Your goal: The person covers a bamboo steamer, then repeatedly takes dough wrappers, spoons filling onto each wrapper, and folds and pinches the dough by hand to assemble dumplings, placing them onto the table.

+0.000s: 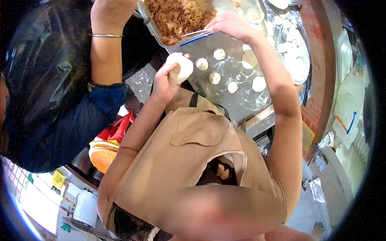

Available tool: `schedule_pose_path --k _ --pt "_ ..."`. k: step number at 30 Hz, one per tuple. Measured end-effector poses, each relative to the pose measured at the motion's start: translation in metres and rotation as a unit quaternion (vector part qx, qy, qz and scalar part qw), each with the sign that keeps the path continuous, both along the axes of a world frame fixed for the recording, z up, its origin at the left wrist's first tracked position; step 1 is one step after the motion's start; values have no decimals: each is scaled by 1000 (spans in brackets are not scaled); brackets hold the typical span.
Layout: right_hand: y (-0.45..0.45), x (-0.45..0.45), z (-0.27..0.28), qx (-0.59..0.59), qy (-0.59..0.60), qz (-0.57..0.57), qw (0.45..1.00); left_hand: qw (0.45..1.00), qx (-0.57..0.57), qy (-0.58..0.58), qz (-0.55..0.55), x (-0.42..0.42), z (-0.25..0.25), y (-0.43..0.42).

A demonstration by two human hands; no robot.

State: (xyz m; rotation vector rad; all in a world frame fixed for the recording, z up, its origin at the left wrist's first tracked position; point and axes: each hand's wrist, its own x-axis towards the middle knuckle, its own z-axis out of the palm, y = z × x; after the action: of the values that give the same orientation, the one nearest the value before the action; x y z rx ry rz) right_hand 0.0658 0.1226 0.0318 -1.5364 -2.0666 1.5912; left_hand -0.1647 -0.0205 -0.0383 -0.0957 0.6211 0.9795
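A metal desk (241, 99), streaked with white powder, carries the work beyond the wearer's tan apron (148, 160); the powder probably keeps soft dough from sticking; at the left, close by, sits or stands another person in dark clothing (44, 80), whose bare forearm reaches toward the far edge of the view, its hand partly cut off there. On the desk stands a clear-walled container (177, 45) of brown, shredded-looking filling (177, 18); it lies between the two workers, a placing that seems to suit reach from both sides; at the far right a floury batch of white pieces (286, 40) rests apart from it, perhaps so that they stay dry. The wearer's right hand (231, 27) is at the container's near rim, fingers drawn narrow around a thin pale tool (195, 33), whose end lies at the filling's edge; the left hand (165, 81) is curled about a white dough round (181, 69), held up just short of the container, thumb on its face, a cupping that likely keeps the soft piece from sagging; the flat disc (259, 84) and small dough pieces (214, 78) lie spaced out, presumably so none cling together.
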Motion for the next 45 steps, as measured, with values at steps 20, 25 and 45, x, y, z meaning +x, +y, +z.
schedule_pose_path --k 20,25,45 --pt "-226 15 21 540 -193 -195 796 999 -36 -10 7 76 44 44" --pt "-214 13 14 495 -178 -249 813 996 -48 69 -14 74 40 40" --pt "-91 -44 -48 406 -189 -242 861 999 18 44 -11 21 3 21"
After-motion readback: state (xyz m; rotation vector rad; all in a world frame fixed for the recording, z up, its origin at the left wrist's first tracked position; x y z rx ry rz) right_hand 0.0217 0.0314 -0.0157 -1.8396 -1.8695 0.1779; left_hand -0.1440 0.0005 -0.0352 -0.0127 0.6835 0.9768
